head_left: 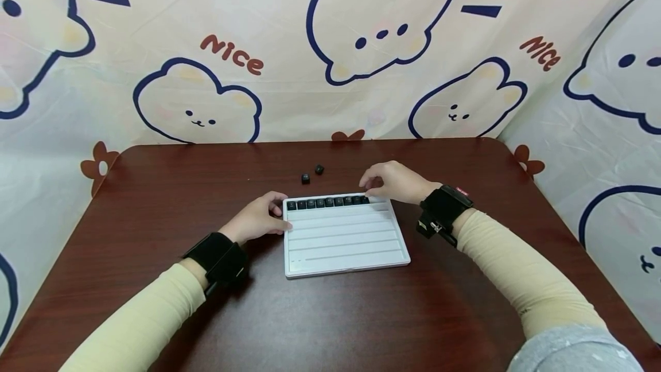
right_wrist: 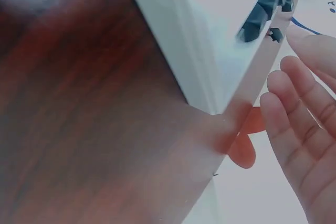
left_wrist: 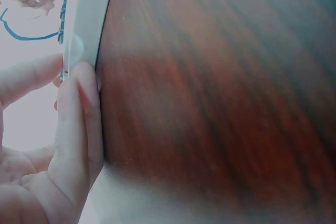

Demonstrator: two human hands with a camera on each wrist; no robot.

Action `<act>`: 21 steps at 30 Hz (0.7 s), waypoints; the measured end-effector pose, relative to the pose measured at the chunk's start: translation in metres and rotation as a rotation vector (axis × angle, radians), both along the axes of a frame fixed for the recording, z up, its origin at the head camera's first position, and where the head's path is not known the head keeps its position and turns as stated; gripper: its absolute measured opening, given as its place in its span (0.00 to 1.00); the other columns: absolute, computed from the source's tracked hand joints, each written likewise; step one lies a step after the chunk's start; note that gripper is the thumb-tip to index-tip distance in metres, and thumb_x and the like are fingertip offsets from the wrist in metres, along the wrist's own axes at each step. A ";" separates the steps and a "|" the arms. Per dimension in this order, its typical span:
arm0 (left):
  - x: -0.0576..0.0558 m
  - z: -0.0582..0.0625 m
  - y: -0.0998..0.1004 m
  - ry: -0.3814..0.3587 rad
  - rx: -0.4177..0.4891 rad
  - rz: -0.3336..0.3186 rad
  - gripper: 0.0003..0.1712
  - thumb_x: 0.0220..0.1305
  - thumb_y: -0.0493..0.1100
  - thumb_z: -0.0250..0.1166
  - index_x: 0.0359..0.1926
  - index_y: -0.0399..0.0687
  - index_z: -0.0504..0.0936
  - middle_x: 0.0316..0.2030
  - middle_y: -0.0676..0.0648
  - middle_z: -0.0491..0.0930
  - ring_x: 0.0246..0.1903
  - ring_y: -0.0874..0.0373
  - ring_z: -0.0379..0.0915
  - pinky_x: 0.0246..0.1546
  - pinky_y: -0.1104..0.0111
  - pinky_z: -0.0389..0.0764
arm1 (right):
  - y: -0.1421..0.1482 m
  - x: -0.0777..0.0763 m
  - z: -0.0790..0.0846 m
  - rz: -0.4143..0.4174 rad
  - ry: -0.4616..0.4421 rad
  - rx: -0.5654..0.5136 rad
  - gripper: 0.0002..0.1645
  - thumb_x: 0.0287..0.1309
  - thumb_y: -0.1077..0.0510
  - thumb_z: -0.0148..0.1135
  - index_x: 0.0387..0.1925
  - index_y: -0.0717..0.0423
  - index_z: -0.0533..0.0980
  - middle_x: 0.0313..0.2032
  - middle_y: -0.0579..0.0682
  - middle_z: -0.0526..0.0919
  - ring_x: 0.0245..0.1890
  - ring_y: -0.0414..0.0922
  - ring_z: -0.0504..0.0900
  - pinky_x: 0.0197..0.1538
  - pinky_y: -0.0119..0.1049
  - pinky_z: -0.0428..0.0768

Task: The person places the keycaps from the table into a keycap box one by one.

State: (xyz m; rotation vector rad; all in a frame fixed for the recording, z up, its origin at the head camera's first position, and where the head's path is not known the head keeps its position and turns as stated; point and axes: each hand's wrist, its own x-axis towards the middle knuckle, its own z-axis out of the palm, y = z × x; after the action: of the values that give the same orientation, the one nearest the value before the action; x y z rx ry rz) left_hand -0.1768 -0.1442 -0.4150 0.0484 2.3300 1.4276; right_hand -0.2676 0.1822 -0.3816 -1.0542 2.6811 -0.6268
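Observation:
A white ridged tray [head_left: 346, 240] lies on the table, with a row of black keycaps [head_left: 325, 202] along its far edge, ending short of the right corner. My left hand [head_left: 260, 217] grips the tray's left edge near the far corner. In the left wrist view, the fingertips [left_wrist: 84, 74] press against the tray's side wall [left_wrist: 92, 19]. Over the far right corner hovers my right hand [head_left: 395, 182], its fingers loosely bent. The right wrist view shows these fingers [right_wrist: 278, 114] apart from the tray's corner [right_wrist: 210, 98], with nothing visible between them.
Two loose black keycaps, one nearer [head_left: 306, 178] and one farther [head_left: 319, 169], lie on the brown table [head_left: 206, 171] beyond the tray. A printed cloth [head_left: 289, 102] hangs behind the table's far edge and along the sides.

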 end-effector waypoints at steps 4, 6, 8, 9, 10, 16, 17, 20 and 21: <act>0.000 -0.001 0.000 -0.002 -0.001 0.002 0.38 0.62 0.30 0.72 0.70 0.34 0.66 0.43 0.39 0.70 0.33 0.54 0.77 0.37 0.66 0.84 | -0.005 -0.005 0.003 0.006 -0.011 -0.010 0.12 0.60 0.66 0.73 0.46 0.59 0.85 0.43 0.50 0.86 0.40 0.45 0.82 0.46 0.41 0.83; -0.001 -0.001 0.000 -0.004 -0.004 0.005 0.38 0.62 0.30 0.72 0.70 0.35 0.66 0.43 0.39 0.70 0.33 0.54 0.77 0.37 0.67 0.84 | -0.008 -0.008 0.004 0.009 -0.013 -0.010 0.12 0.60 0.65 0.72 0.47 0.60 0.85 0.43 0.51 0.86 0.41 0.45 0.82 0.47 0.41 0.83; -0.001 -0.001 0.000 -0.002 -0.010 0.004 0.38 0.62 0.30 0.72 0.70 0.35 0.66 0.43 0.38 0.71 0.33 0.54 0.77 0.37 0.67 0.84 | -0.012 -0.011 0.005 0.017 -0.006 -0.004 0.12 0.61 0.65 0.72 0.47 0.60 0.85 0.43 0.51 0.86 0.42 0.46 0.82 0.47 0.42 0.83; -0.001 -0.001 -0.001 -0.003 -0.011 0.005 0.38 0.62 0.30 0.72 0.70 0.35 0.66 0.43 0.38 0.71 0.33 0.54 0.77 0.37 0.67 0.84 | -0.015 -0.013 0.005 0.022 -0.003 -0.003 0.12 0.61 0.64 0.72 0.47 0.60 0.85 0.44 0.51 0.86 0.42 0.46 0.82 0.48 0.42 0.83; -0.001 -0.001 -0.001 -0.003 -0.013 0.004 0.38 0.62 0.30 0.72 0.70 0.35 0.66 0.43 0.38 0.71 0.33 0.53 0.77 0.37 0.66 0.84 | -0.017 -0.015 0.006 0.025 -0.002 -0.002 0.13 0.61 0.64 0.72 0.48 0.60 0.85 0.44 0.51 0.86 0.43 0.46 0.82 0.48 0.42 0.82; -0.001 -0.001 -0.001 -0.005 -0.009 0.007 0.38 0.62 0.30 0.72 0.70 0.34 0.66 0.43 0.38 0.70 0.34 0.53 0.77 0.37 0.66 0.84 | -0.035 -0.029 0.003 0.045 -0.003 0.022 0.14 0.62 0.61 0.73 0.49 0.60 0.85 0.43 0.51 0.86 0.44 0.47 0.82 0.50 0.43 0.82; -0.001 -0.002 -0.001 -0.005 -0.007 0.007 0.38 0.62 0.30 0.72 0.70 0.34 0.66 0.43 0.38 0.70 0.34 0.53 0.77 0.37 0.66 0.84 | -0.038 -0.031 0.002 0.046 -0.004 0.028 0.14 0.62 0.61 0.72 0.49 0.60 0.85 0.43 0.50 0.86 0.44 0.47 0.82 0.50 0.43 0.82; -0.001 -0.001 0.000 -0.006 -0.004 0.006 0.37 0.62 0.30 0.72 0.70 0.34 0.66 0.43 0.39 0.70 0.34 0.53 0.77 0.37 0.66 0.84 | -0.048 -0.035 0.001 0.036 -0.029 0.034 0.13 0.63 0.60 0.72 0.49 0.59 0.84 0.44 0.51 0.85 0.45 0.47 0.82 0.51 0.42 0.82; -0.001 -0.001 0.000 -0.007 -0.001 0.008 0.37 0.62 0.30 0.72 0.70 0.35 0.67 0.43 0.39 0.70 0.34 0.53 0.76 0.37 0.66 0.84 | -0.050 -0.036 0.001 0.034 -0.035 0.035 0.13 0.63 0.60 0.72 0.49 0.59 0.84 0.44 0.50 0.85 0.45 0.47 0.82 0.51 0.42 0.82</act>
State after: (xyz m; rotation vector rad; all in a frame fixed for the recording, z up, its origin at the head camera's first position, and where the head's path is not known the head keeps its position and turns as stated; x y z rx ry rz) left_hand -0.1775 -0.1441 -0.4158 0.0341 2.3271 1.4281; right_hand -0.3038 0.1322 -0.3804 -1.0681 2.6285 -0.5843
